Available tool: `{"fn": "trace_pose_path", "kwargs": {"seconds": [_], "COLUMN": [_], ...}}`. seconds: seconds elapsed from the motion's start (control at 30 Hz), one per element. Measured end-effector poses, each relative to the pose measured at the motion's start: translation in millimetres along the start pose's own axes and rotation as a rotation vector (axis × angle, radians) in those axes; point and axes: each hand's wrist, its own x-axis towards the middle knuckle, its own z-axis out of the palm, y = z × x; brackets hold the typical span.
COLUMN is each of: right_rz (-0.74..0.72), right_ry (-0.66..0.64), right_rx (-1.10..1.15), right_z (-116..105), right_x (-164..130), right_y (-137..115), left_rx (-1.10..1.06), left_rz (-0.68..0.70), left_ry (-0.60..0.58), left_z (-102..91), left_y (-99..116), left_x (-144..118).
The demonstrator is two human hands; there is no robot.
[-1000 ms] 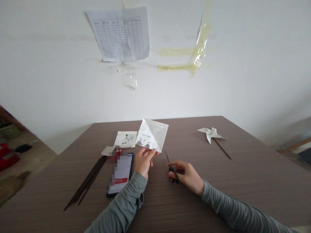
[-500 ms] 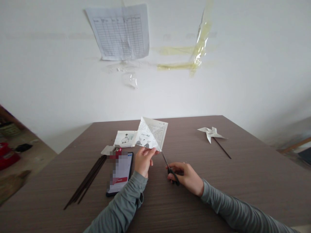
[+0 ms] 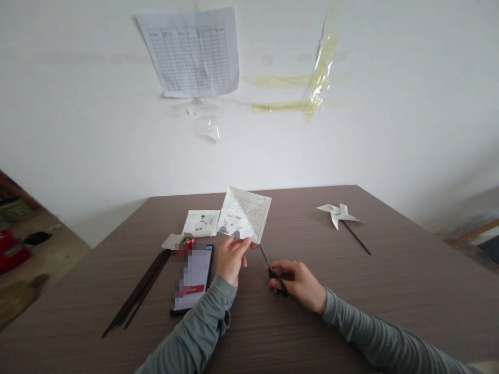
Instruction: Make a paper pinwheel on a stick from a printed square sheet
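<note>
Scissors (image 3: 265,257) have reached the paper's (image 3: 245,214) lower edge, left hand (image 3: 230,259) pinching paper, right hand (image 3: 303,284) holding scissors, table (image 3: 390,291) stretching rightward.

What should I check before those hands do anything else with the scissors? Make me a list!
1. Left hand has hold of the paper square: ok, it pinches the lower edge.
2. Right hand has the scissors by the handles: ok.
3. Scissor tips are at the paper: ok, they reach its lower corner.
4. Left fingers are well away from the tips: not ok, they look very near.
5. Blades are open: cannot tell, they look like one thin line.
6. Pinwheel is out of the way: ok, it lies off to the right.
</note>
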Motion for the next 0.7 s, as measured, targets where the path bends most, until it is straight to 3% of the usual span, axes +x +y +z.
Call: {"fn": "trace_pose_path", "kwargs": {"seconds": [0.7], "right_rz": [-0.009], "right_ry": [0.018], "right_rx": [-0.012], "right_z": [1.3], "right_x": [-0.3], "right_y": [-3.3], "left_rx": [-0.017], "left_rz": [-0.002], "left_ry": [-0.003], "left_z": [0.5], "left_y": [0.7], "left_x": [-1.5]}}
